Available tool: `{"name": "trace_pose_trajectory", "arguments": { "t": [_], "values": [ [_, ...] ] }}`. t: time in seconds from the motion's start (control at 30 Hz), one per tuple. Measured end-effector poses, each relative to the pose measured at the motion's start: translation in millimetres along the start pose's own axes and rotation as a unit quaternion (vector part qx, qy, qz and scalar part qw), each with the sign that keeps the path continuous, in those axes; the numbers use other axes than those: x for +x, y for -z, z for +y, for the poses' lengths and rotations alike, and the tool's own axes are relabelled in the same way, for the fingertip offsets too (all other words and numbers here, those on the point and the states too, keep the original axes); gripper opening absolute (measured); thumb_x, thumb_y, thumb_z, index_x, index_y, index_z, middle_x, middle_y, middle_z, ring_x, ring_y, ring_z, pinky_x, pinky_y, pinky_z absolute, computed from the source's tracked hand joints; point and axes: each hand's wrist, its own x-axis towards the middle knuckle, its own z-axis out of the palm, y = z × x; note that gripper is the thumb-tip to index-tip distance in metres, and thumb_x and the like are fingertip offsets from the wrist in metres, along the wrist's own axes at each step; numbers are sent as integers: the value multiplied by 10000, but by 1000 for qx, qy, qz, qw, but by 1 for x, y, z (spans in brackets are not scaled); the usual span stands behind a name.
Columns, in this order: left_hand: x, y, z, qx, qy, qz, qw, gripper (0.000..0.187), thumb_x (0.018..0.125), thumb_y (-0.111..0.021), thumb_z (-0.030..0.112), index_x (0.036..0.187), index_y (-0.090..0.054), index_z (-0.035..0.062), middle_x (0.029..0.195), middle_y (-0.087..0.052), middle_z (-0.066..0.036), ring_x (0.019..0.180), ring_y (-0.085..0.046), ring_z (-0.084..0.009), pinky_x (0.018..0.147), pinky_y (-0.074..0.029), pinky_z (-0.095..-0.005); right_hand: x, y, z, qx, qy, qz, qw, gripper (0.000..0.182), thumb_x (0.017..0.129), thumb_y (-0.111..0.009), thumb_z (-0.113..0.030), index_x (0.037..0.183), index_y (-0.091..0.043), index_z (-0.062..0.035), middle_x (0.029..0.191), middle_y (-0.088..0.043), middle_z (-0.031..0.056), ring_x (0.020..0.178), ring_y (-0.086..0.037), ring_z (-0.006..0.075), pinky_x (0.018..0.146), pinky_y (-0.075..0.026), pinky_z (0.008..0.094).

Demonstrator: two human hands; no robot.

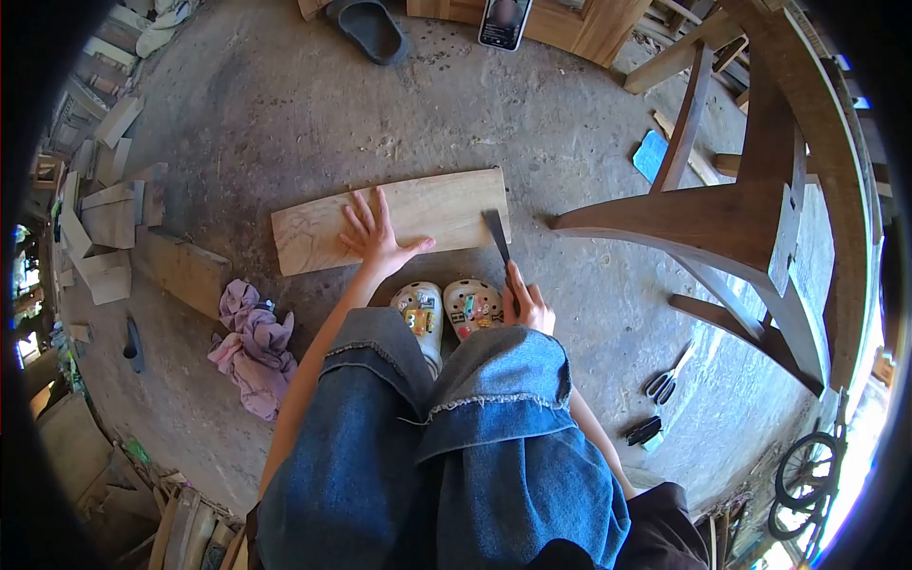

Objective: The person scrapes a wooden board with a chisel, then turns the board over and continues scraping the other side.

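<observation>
A pale wooden board [446, 204] with visible grain lies flat on the concrete floor in front of my feet. My left hand [380, 242] rests on its middle, palm down, fingers spread. Just past the board's near right edge, my right hand [528, 302] is closed around a dark flat-bladed tool [496, 231], which widens toward its tip. That tip overlaps the right end of the board in this view; the handle is hidden in my fingers. Between the board and my knees are my cream clogs [418, 312] with colourful charms.
At right stands a dark wooden furniture frame [703, 218], with scissors [670, 375] and a black clip-like object [644, 430] below it. A crumpled pink cloth [256, 351] and wood offcuts [109, 218] lie left. A phone [503, 24] and grey clog [370, 30] are ahead.
</observation>
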Motion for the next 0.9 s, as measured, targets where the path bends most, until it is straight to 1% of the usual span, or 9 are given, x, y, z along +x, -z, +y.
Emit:
{"name": "trace_pose_trajectory", "arguments": {
  "t": [0.07, 0.2, 0.3, 0.47, 0.5, 0.57, 0.7, 0.77, 0.9],
  "values": [
    [3, -3, -2, 5, -1, 9, 1000, 1433, 529, -759, 774, 1533, 128, 266, 1555, 245, -218, 1407, 246, -468, 990, 46, -784, 20, 0, -12, 1, 14, 70, 997, 555, 892, -613, -205, 1424, -462, -234, 746, -590, 108, 539, -636, 295, 519, -558, 408],
    [-9, 5, -7, 11, 11, -6, 1000, 1437, 524, -762, 774, 1533, 128, 269, 1556, 245, -218, 1407, 243, -469, 988, 46, -785, 2, 10, -26, 6, -10, 46, 999, 534, 897, -602, -187, 1413, -473, -240, 743, -588, 103, 541, -633, 296, 518, -553, 414],
    [-7, 3, -4, 34, 14, -8, 999, 1433, 538, -745, 781, 1528, 148, 255, 1555, 251, -212, 1417, 212, -471, 997, 2, -787, -16, 18, -13, 1, -7, 10, 1000, 527, 898, -597, -185, 1409, -477, -241, 744, -590, 104, 548, -635, 297, 518, -551, 414],
    [-5, 1, -3, 32, 5, 3, 999, 1438, 532, -747, 783, 1529, 145, 254, 1552, 258, -214, 1415, 212, -477, 991, -3, -792, 9, 1, -14, 4, 18, 56, 998, 533, 898, -600, -201, 1414, -473, -238, 748, -589, 104, 539, -628, 296, 531, -550, 416],
    [-4, -1, -2, 31, 4, 5, 999, 1438, 532, -747, 783, 1529, 145, 254, 1552, 258, -214, 1415, 212, -477, 991, -3, -792, 13, 1, -16, 3, 19, 59, 998, 533, 898, -600, -201, 1414, -473, -238, 748, -589, 104, 539, -628, 296, 531, -550, 416],
    [-2, 1, 0, 8, 4, 7, 1000, 1447, 514, -761, 779, 1533, 128, 265, 1557, 244, -214, 1407, 237, -476, 986, 49, -788, 19, 3, -22, -11, -2, 52, 999, 532, 894, -605, -203, 1411, -480, -229, 746, -587, 100, 535, -625, 289, 524, -543, 406],
    [0, -4, 0, 3, 3, 4, 1000, 1452, 512, -764, 776, 1533, 128, 259, 1557, 244, -214, 1408, 235, -476, 989, 47, -786, -8, 10, -11, -24, 12, 32, 999, 529, 890, -607, -206, 1405, -487, -221, 736, -585, 96, 511, -613, 284, 499, -534, 394],
    [-1, -1, 1, 1, 0, 12, 1000, 1458, 508, -770, 771, 1534, 128, 255, 1558, 242, -213, 1409, 232, -476, 988, 45, -787, -8, 5, -7, -10, 39, 68, 997, 527, 885, -614, -212, 1399, -496, -217, 721, -580, 90, 494, -602, 270, 488, -531, 385],
    [-2, -2, 2, -4, -2, 21, 1000, 1456, 506, -777, 763, 1536, 120, 258, 1560, 239, -212, 1411, 227, -477, 989, 42, -787, 20, -4, -13, -29, 40, 77, 996, 526, 879, -625, -217, 1392, -508, -213, 710, -573, 86, 487, -593, 259, 494, -532, 379]
  ]
}}
